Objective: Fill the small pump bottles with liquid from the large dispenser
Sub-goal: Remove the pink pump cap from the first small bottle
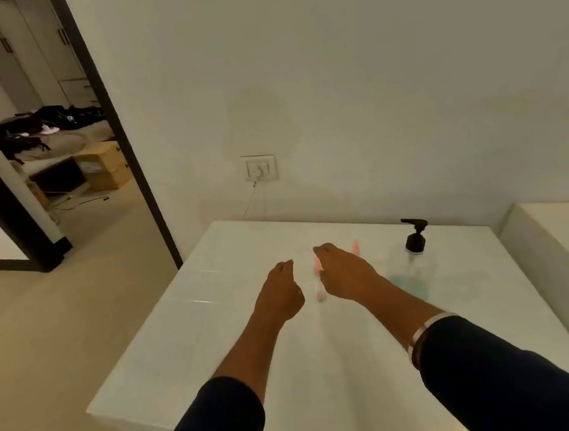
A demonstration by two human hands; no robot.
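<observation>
Both hands over table (170, 345): left hand (281, 293) fingers loosely curled, empty; right hand (345, 273) reaching small pump bottle (319, 282), grip unclear. Large dispenser (414, 262) far right. Step: picking bottle; next, uncap.

white table (218, 341), wall socket (259, 168), cardboard box (106, 165), dark doorframe (121, 136)

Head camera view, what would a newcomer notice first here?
Two hands, the left hand and right hand, reach over a white table toward a blurred small pink-topped bottle between them. To the right stands the large clear dispenser with a black pump and a little teal liquid.
</observation>
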